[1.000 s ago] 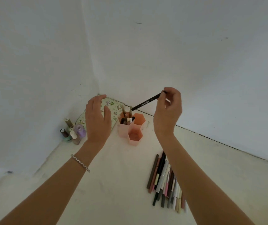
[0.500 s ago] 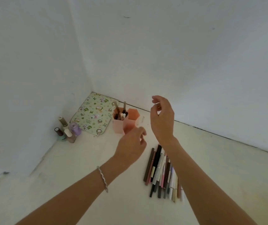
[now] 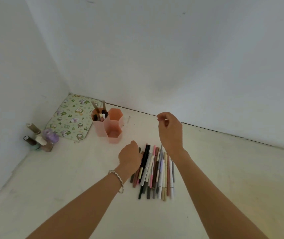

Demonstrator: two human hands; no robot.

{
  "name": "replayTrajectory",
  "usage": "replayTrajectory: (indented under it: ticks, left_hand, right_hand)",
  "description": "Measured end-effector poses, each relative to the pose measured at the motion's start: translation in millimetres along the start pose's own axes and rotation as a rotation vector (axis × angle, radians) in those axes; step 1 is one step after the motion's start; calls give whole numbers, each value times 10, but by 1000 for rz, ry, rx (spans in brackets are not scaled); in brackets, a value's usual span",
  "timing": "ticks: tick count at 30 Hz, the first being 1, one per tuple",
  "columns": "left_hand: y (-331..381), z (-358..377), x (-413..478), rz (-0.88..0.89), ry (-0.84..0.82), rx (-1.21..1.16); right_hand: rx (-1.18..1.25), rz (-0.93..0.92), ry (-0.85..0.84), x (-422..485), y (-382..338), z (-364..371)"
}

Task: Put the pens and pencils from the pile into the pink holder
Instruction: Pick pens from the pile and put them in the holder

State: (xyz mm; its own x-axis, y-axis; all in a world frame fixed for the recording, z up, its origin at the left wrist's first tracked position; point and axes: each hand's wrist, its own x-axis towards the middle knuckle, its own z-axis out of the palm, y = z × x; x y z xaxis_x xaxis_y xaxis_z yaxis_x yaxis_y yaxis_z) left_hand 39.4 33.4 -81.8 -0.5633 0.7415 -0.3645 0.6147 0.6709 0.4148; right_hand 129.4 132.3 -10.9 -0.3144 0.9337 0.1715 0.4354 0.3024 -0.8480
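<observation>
The pink holder [image 3: 114,137] is a cluster of three hexagonal tubes near the wall corner. Its back-left tube holds several pens [image 3: 101,115]; the other two look empty. The pile of pens and pencils [image 3: 156,169] lies flat on the white surface in front of it. My left hand [image 3: 130,158] is down on the pile's left edge, back towards the camera, fingers curled over the leftmost pens and hidden. My right hand [image 3: 170,131] hovers above the far end of the pile, fingers loosely curled, holding nothing.
A green patterned mat [image 3: 69,118] lies in the corner behind the holder. Several small nail polish bottles [image 3: 40,138] stand against the left wall. White walls close the left and back sides.
A second ago my right hand held a black pen above the holder; that hand is now empty and drawn back. My left hand moved from beside the holder down to the pile.
</observation>
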Motion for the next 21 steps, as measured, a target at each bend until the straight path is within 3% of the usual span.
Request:
replayTrajectory:
  ticks: [3, 5, 10, 14, 18, 21]
  left_hand:
    - [23, 20, -29, 38, 18, 78]
    - [-14, -52, -10, 52, 60, -1]
    - [-101, -478, -13, 103, 258, -386]
    - [-89, -714, -103, 142, 327, -547]
    - [-105, -793, -155, 176, 364, -570]
    - [-102, -925, -190, 236, 410, -674]
  right_hand:
    - [-14, 15, -54, -41, -3, 72]
    - [-89, 35, -101, -38, 16, 92]
    - [-635, 201, -429, -22, 167, 224]
    - [-936, 120, -546, -181, 252, 497]
    - [-901, 133, -547, -196, 263, 602]
    - [-708, 237, -502, -67, 158, 530]
